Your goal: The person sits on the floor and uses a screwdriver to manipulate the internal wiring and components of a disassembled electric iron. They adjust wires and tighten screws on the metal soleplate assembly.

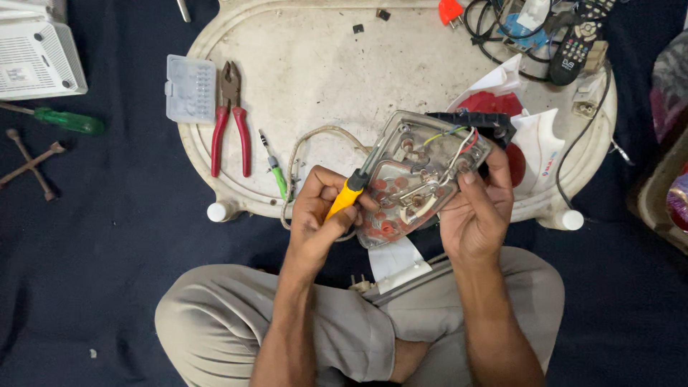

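Observation:
My left hand (319, 218) grips a yellow-handled screwdriver (346, 197) whose shaft points up and right into an opened clothes iron base (408, 183). The base is a metal soleplate with red round marks, bare wires and terminals showing. My right hand (476, 211) holds the base from its right side, thumb near the wiring. A black plastic part (476, 120) sits at the base's upper right edge. A cloth-covered cord (315, 136) loops from the base across the white upturned plastic table (315, 72).
On the table lie red-handled pliers (231, 118), a clear bit case (190, 89), a small green tester screwdriver (275, 172), a remote control (582, 39) and tangled cables (502, 29). On the dark cloth floor lie a green screwdriver (64, 118), a cross wrench (30, 163) and a white box (36, 57).

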